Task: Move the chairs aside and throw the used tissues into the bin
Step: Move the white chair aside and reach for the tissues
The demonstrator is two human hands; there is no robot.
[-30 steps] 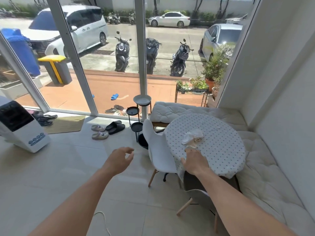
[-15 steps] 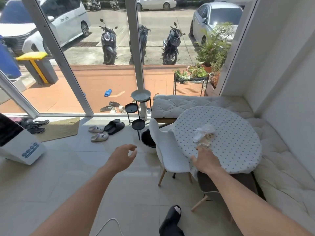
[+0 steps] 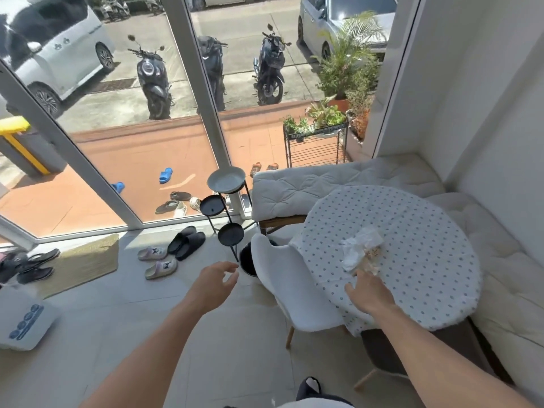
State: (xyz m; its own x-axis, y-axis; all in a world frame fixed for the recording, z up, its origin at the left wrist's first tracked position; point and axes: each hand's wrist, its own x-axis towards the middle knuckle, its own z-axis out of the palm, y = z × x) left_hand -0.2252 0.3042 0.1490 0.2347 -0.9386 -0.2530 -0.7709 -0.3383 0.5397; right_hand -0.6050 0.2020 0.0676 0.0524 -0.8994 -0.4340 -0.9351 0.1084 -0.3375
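Note:
Crumpled used tissues [image 3: 361,251] lie on a round table with a dotted cloth [image 3: 418,260]. My right hand [image 3: 368,293] hovers over the table's near edge, fingers apart, fingertips just short of the tissues. A white chair [image 3: 290,287] is pushed in at the table's left side. A grey chair [image 3: 385,351] sits under the near edge, below my right arm. My left hand [image 3: 216,285] hangs open over the floor, left of the white chair. A dark bin [image 3: 248,262] stands on the floor behind the white chair, mostly hidden by it.
A black three-tier stand [image 3: 225,207] rises beside the bin. Cushioned benches [image 3: 309,187] wrap the corner behind and right of the table. Slippers [image 3: 160,260] and a woven mat [image 3: 85,263] lie by the glass wall. A white appliance [image 3: 25,322] sits at left.
I have stepped closer, so the table and chairs fill more of the view. My right hand has slid forward over the cloth toward the tissues. My left hand stays open.

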